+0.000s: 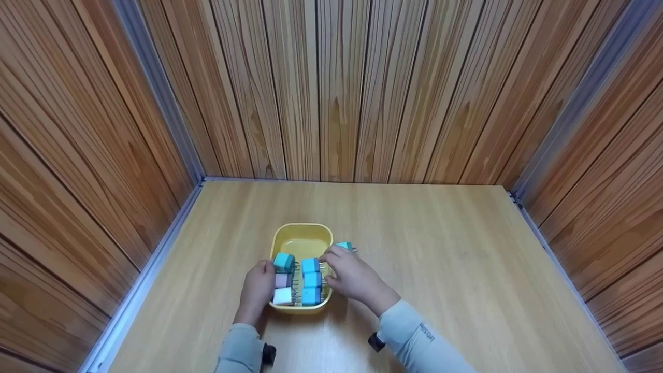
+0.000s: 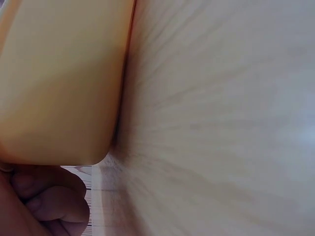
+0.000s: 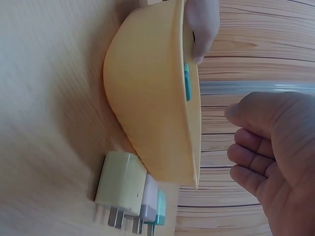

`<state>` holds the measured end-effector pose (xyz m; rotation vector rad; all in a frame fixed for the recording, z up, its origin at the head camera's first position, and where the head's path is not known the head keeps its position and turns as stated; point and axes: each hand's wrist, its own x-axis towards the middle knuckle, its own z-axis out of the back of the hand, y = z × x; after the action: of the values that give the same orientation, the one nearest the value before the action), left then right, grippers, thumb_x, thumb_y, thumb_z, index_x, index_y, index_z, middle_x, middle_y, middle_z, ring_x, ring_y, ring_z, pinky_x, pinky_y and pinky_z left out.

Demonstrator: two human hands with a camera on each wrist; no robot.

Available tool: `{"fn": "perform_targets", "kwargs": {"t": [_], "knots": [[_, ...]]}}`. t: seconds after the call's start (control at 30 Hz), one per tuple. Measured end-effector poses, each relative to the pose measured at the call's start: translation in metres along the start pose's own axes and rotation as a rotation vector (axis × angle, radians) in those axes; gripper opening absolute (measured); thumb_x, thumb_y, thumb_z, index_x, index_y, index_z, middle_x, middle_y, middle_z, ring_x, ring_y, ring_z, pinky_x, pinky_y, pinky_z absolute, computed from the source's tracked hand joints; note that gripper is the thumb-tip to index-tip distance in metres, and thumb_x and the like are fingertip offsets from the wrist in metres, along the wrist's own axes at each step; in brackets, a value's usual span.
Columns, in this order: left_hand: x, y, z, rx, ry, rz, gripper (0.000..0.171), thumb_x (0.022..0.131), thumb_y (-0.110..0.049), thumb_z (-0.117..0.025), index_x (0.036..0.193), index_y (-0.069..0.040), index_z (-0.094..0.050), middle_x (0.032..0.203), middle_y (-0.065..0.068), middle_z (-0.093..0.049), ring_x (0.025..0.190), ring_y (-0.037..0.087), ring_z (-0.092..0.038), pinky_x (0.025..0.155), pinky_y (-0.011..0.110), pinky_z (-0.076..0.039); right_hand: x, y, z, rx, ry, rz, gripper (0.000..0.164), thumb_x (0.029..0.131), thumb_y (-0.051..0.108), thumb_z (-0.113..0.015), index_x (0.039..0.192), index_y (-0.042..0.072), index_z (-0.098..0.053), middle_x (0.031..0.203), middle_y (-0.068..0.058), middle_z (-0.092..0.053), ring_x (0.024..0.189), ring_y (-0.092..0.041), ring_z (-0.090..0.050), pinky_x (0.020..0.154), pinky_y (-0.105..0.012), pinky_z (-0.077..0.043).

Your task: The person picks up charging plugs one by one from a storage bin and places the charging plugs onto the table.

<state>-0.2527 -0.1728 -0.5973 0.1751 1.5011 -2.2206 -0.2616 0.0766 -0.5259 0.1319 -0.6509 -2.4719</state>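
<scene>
A yellow plastic basket [image 1: 303, 225] stands on the table with two columns of plug-in charger adapters in its near part. The left column has a teal adapter [image 1: 284, 262], a lilac one [image 1: 283, 280] and a white one [image 1: 282, 296]; the right has blue adapters [image 1: 312, 280]. My left hand [image 1: 256, 287] grips the basket's left wall, thumb over the rim. Over the right rim, my right hand [image 1: 357, 274] is beside the blue adapters, its fingers loosely bent. The right wrist view shows nothing in its grasp.
Outside the basket's right side, a cream adapter [image 3: 119, 182], a lilac adapter [image 3: 149, 196] and a teal adapter [image 3: 160, 209] stand in a row on the table. My right hand partly hides that row in the head view. Wood-plank walls [image 1: 336, 93] enclose the tabletop [image 1: 440, 248].
</scene>
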Motion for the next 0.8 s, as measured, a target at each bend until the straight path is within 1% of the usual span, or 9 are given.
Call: {"fn": "perform_targets", "kwargs": {"t": [0.1, 0.27, 0.37, 0.43, 0.7, 0.8], "knots": [[0.0, -0.002, 0.0, 0.0, 0.003, -0.003, 0.039, 0.11, -0.048, -0.035, 0.116, -0.017, -0.059, 0.11, 0.008, -0.06, 0.103, 0.025, -0.057, 0.088, 0.037, -0.047, 0.004, 0.004, -0.001, -0.001, 0.018, -0.016, 0.043, 0.094, 0.022, -0.075, 0.136, 0.021, -0.062, 0.139, 0.003, -0.055, 0.13, -0.016, -0.053, 0.108, -0.041, -0.048], [0.003, -0.002, 0.0, 0.024, -0.014, -0.034, 0.04, 0.11, -0.046, -0.035, 0.114, -0.016, -0.06, 0.107, 0.008, -0.059, 0.101, 0.025, -0.056, 0.087, 0.037, -0.047, 0.013, 0.008, -0.005, -0.003, 0.057, -0.048, 0.042, 0.095, 0.022, -0.075, 0.135, 0.02, -0.063, 0.132, 0.003, -0.056, 0.12, -0.015, -0.056, 0.106, -0.041, -0.049], [0.005, -0.001, 0.0, 0.041, -0.03, -0.066, 0.041, 0.11, -0.045, -0.034, 0.11, -0.013, -0.06, 0.103, 0.009, -0.059, 0.097, 0.025, -0.056, 0.083, 0.037, -0.046, 0.018, 0.009, -0.006, -0.014, 0.077, -0.051, 0.039, 0.095, 0.021, -0.074, 0.133, 0.02, -0.064, 0.127, 0.004, -0.058, 0.114, -0.013, -0.056, 0.105, -0.04, -0.05], [0.006, -0.001, 0.001, 0.049, -0.033, -0.073, 0.041, 0.11, -0.045, -0.034, 0.108, -0.013, -0.06, 0.102, 0.009, -0.058, 0.096, 0.025, -0.055, 0.082, 0.037, -0.045, 0.021, 0.01, -0.008, -0.025, 0.088, -0.048, 0.038, 0.095, 0.02, -0.073, 0.132, 0.019, -0.064, 0.125, 0.004, -0.058, 0.111, -0.012, -0.056, 0.104, -0.039, -0.05], [0.004, -0.001, 0.001, 0.079, -0.039, -0.051, 0.041, 0.11, -0.045, -0.032, 0.108, -0.013, -0.058, 0.099, 0.01, -0.055, 0.093, 0.025, -0.053, 0.077, 0.037, -0.043, 0.031, 0.009, -0.02, -0.09, 0.111, -0.033, 0.032, 0.096, 0.019, -0.072, 0.128, 0.018, -0.067, 0.118, 0.005, -0.059, 0.104, -0.012, -0.055, 0.101, -0.036, -0.052], [0.002, 0.0, 0.001, 0.025, -0.005, 0.002, 0.04, 0.11, -0.047, -0.032, 0.112, -0.016, -0.057, 0.104, 0.008, -0.056, 0.097, 0.025, -0.054, 0.08, 0.036, -0.044, 0.033, 0.007, -0.026, -0.093, 0.125, -0.045, 0.031, 0.096, 0.019, -0.072, 0.127, 0.018, -0.068, 0.116, 0.005, -0.059, 0.102, -0.011, -0.055, 0.099, -0.034, -0.053]]}}
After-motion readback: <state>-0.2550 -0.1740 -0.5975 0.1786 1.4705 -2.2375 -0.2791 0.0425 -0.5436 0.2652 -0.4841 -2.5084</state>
